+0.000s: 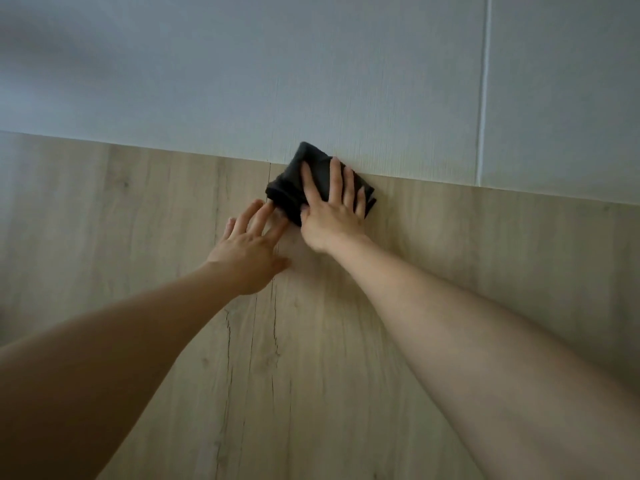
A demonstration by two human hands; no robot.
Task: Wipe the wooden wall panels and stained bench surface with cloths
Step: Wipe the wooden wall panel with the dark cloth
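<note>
A folded dark cloth [291,192] lies flat against the light wooden wall panel [138,237], right at the panel's top edge. My right hand [332,209] presses on the cloth with its fingers straight and spread. My left hand [251,244] rests flat on the wood just left of and below the cloth, fingers straight, its fingertips at the cloth's lower left edge. Both bare forearms reach up from the bottom of the view.
Above the wood runs a pale grey-white wall [311,81] with a vertical seam [484,98] at the right. Dark grain cracks [254,334] run down the wood panel below my hands. The wood continues to both sides and downward.
</note>
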